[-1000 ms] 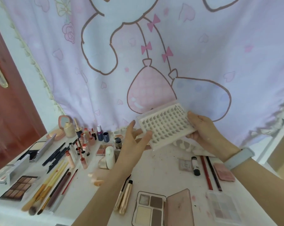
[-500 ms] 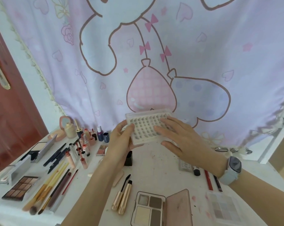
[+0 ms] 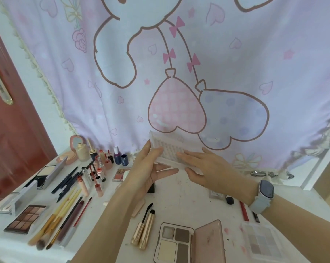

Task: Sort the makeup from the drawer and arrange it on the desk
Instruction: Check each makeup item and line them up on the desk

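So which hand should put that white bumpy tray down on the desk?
Probably the left hand: its thumb and fingers hold the white tray by its left end from below. The right hand only lies flat on top with straight fingers, so it likely cannot carry the tray alone.

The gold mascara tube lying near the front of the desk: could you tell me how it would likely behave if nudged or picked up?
The gold mascara tube looks round and lies on its side, so a sideways nudge would probably roll it. Its shiny finish may be slippery under fingers. It seems rigid. Its wand lies loose beside it on the desk and would stay behind.
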The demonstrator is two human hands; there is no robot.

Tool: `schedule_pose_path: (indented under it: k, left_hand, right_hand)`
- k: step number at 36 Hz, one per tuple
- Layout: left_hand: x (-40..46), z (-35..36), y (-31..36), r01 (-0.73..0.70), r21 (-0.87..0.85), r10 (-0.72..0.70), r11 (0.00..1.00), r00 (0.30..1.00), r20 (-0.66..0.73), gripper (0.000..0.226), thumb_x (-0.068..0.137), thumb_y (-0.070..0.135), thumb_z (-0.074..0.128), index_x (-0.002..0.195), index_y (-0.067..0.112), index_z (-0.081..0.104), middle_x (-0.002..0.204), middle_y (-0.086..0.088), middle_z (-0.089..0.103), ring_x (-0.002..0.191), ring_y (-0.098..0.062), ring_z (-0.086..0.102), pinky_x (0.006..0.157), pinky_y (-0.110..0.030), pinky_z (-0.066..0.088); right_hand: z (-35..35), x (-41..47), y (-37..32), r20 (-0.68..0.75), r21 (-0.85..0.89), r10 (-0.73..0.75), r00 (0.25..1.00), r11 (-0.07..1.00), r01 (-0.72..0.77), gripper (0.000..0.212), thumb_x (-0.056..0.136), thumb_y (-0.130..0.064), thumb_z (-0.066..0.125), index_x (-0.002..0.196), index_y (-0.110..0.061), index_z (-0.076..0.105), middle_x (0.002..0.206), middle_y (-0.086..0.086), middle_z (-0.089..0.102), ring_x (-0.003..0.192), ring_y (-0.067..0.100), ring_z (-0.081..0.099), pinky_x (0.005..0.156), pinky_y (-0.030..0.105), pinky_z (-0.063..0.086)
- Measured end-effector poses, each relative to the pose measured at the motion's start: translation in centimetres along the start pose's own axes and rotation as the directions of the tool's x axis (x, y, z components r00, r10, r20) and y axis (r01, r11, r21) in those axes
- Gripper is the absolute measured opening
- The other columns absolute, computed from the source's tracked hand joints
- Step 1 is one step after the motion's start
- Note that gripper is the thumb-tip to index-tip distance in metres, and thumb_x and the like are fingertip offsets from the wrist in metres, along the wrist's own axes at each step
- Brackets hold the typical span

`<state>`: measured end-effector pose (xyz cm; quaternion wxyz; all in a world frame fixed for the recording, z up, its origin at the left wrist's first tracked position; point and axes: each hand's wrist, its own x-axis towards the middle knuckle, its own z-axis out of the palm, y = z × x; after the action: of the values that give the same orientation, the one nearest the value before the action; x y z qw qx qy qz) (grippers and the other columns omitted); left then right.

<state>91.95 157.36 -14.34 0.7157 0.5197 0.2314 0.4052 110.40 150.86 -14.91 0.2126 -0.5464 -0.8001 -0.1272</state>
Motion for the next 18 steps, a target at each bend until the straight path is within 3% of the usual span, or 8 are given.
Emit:
schedule_pose_path:
  k: [2,4,5,8,12,14,16,18]
  left_hand:
    - [0.0,0.1,-0.1,-0.007,0.053,0.007,0.999,1.0,0.0,0.033,0.097,0.014,0.042,0.127,0.022,0.05,0.11,-0.008,0.069,0.1,-0.03,0.066,0.076,-0.035,0.057]
    - [0.0,0.2,-0.1,-0.015,0.074,0.015,0.997,1.0,-0.008,0.034,0.097,0.014,0.041,0.128,0.023,0.048,0.109,-0.006,0.07,0.099,-0.028,0.067,0.076,-0.033,0.057]
    - [0.0,0.2,-0.1,-0.013,0.071,0.014,0.997,1.0,-0.011,0.034,0.096,0.013,0.041,0.128,0.023,0.047,0.108,-0.006,0.07,0.098,-0.028,0.067,0.076,-0.032,0.057]
    - [0.0,0.2,-0.1,0.007,0.056,-0.006,0.998,1.0,-0.018,0.036,0.096,0.016,0.044,0.132,0.022,0.045,0.108,-0.006,0.07,0.098,-0.029,0.067,0.078,-0.035,0.057]
    - [0.0,0.4,-0.4,0.032,0.058,-0.032,0.998,0.999,-0.002,0.057,0.081,0.041,0.063,0.132,0.025,0.045,0.114,-0.003,0.068,0.102,-0.029,0.066,0.086,-0.04,0.055]
    - [0.1,0.6,-0.8,0.044,0.079,-0.044,0.996,0.999,-0.006,0.072,0.072,0.048,0.071,0.134,0.027,0.043,0.12,-0.002,0.065,0.106,-0.026,0.064,0.09,-0.044,0.052]
    - [0.3,1.0,-1.4,0.033,0.097,-0.03,0.995,0.999,-0.036,0.082,0.069,0.045,0.074,0.139,0.026,0.036,0.123,-0.005,0.063,0.107,-0.024,0.064,0.091,-0.045,0.052]
    - [0.5,1.3,-2.1,0.005,0.101,0.007,0.995,0.994,-0.111,0.086,0.068,0.04,0.074,0.142,0.024,0.032,0.12,-0.007,0.063,0.103,-0.022,0.066,0.09,-0.043,0.053]
  right_hand:
    - [-0.1,0.2,-0.4,-0.026,-0.07,-0.037,0.999,0.997,0.035,0.04,0.08,-0.018,0.058,0.118,-0.005,0.062,0.101,0.012,0.071,0.075,0.03,0.068,0.066,0.046,0.058]
    - [-0.2,0.3,-0.6,-0.052,-0.102,-0.054,0.997,0.994,0.049,0.038,0.075,-0.016,0.063,0.112,-0.005,0.066,0.092,0.01,0.072,0.064,0.027,0.067,0.043,0.037,0.053]
    - [-0.2,0.4,-0.6,-0.072,-0.119,-0.064,0.995,0.991,0.055,0.038,0.073,-0.014,0.067,0.109,-0.004,0.067,0.089,0.01,0.072,0.064,0.026,0.067,0.038,0.035,0.051]
    - [-0.2,0.4,-0.6,-0.112,-0.147,-0.084,0.99,0.987,0.067,0.037,0.068,-0.01,0.071,0.104,-0.003,0.069,0.087,0.009,0.073,0.064,0.025,0.068,0.035,0.033,0.049]
    - [-0.2,0.5,-0.8,-0.125,-0.13,-0.059,0.99,0.991,0.042,0.035,0.076,-0.016,0.049,0.1,-0.002,0.069,0.07,0.003,0.07,0.051,0.021,0.062,0.033,0.029,0.044]
    - [-0.1,0.5,-1.0,-0.124,-0.11,-0.027,0.992,0.994,0.013,0.031,0.072,-0.011,0.058,0.1,-0.002,0.069,0.059,0.003,0.065,0.044,0.023,0.056,0.033,0.026,0.041]
    - [-0.1,0.7,-1.4,-0.125,-0.104,-0.001,0.992,0.994,-0.012,0.033,0.067,-0.01,0.067,0.098,-0.002,0.07,0.054,0.002,0.062,0.04,0.023,0.052,0.034,0.025,0.037]
    - [0.0,0.8,-1.7,-0.12,-0.104,0.042,0.992,0.993,-0.055,0.03,0.071,-0.015,0.056,0.096,-0.006,0.071,0.05,0.0,0.058,0.038,0.022,0.049,0.035,0.025,0.034]
